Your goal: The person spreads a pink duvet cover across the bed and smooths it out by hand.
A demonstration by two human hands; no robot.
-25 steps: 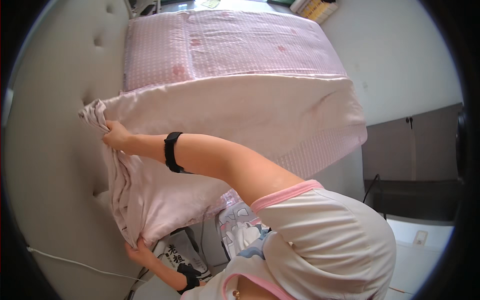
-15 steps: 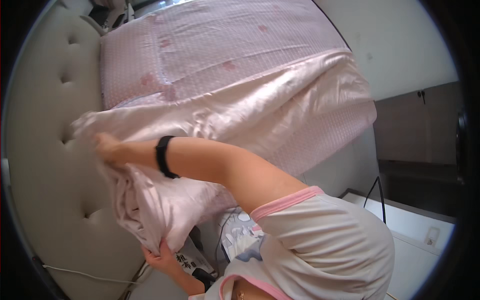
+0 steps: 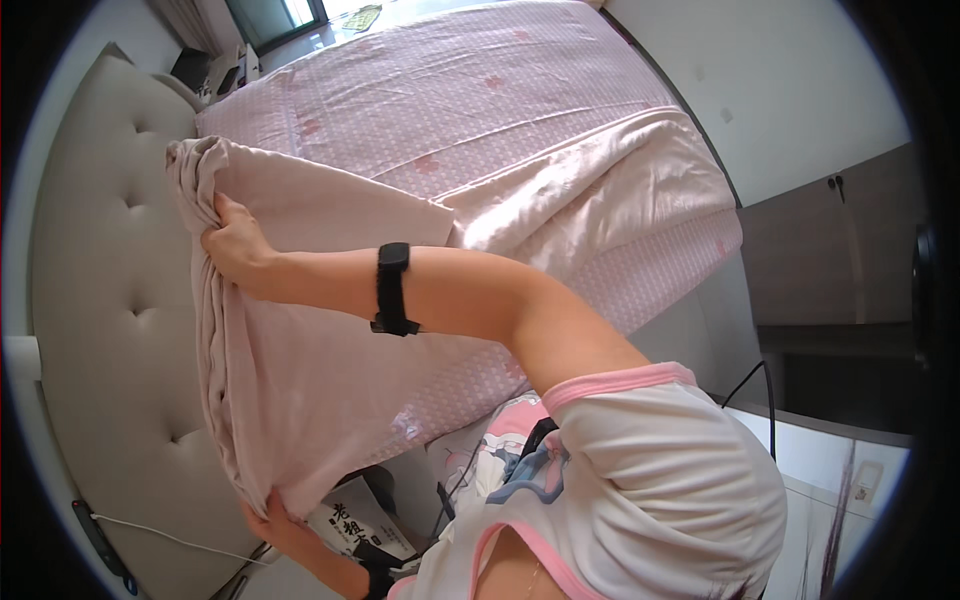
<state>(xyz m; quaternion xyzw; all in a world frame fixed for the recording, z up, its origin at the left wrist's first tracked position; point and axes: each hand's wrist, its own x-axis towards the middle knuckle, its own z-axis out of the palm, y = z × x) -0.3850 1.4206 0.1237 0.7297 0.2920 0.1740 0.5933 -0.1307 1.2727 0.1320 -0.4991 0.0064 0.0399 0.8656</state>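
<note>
A thin pale-pink quilt [image 3: 330,310] with a satiny sheen is stretched between my hands along the headboard side of the bed. My right hand [image 3: 238,245], a black band on that arm, is closed around the gathered edge at the far left. Lower down, my left hand [image 3: 280,525] pinches the quilt's near corner, its fingertips partly hidden by the cloth. Folds bunch along the edge between both hands. The rest of the quilt lies rumpled across the pink patterned bed sheet [image 3: 450,120]. The raised cloth covers much of the pillow area.
A tufted cream headboard [image 3: 100,250] rises at the left, with a white cable [image 3: 180,545] below it. A printed box or bag [image 3: 360,515] sits by the bed's near side. A dark cabinet [image 3: 830,250] and a white cabinet [image 3: 810,470] stand at the right.
My right hand has moved away from me, drawing the quilt's edge out along the headboard and over the pillow. My left hand has shifted slightly left and down, and the bunched cloth has opened out.
</note>
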